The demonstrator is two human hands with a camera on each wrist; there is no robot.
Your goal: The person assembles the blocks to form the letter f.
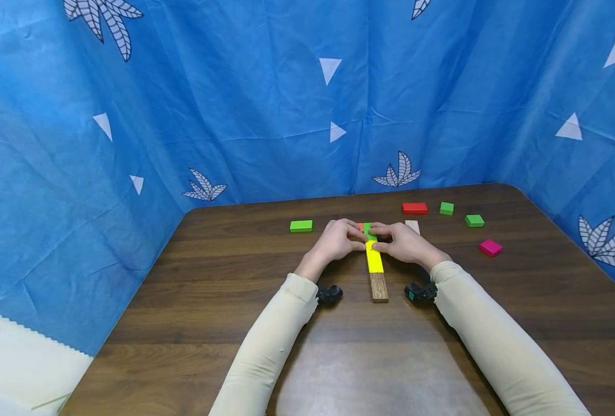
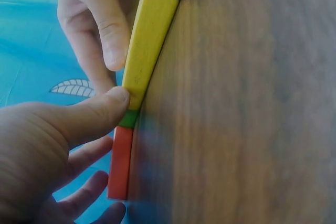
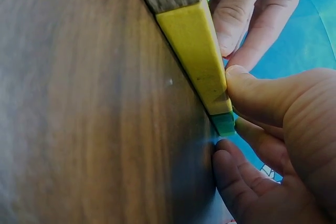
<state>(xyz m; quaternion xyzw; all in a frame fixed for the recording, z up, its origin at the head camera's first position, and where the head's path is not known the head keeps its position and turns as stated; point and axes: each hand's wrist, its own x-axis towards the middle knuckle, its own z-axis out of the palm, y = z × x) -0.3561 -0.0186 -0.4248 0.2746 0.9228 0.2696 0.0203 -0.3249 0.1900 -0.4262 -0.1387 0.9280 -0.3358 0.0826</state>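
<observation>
A row of blocks lies lengthwise on the table. Its near end is a brown wood-grain block [image 1: 379, 288], then a yellow block [image 1: 374, 258], then a green block [image 1: 368, 229] with a red-orange block [image 2: 121, 163] by it. My left hand [image 1: 338, 240] is on the row's left side, its thumb touching the yellow block near the green one. In the left wrist view its other fingers, loosely bent, are beside the red-orange block. Opposite, my right hand [image 1: 402, 242] rests its thumb against the yellow block, fingers by the green block. Neither hand visibly closes round a block.
Left of the hands lies a light green block [image 1: 301, 226]. Behind and right are a red block [image 1: 414, 208], a pale block [image 1: 413, 226], two small green blocks [image 1: 446, 208] and a magenta block [image 1: 491, 248]. A blue curtain [image 1: 265, 104] hangs behind the table [image 1: 198, 323].
</observation>
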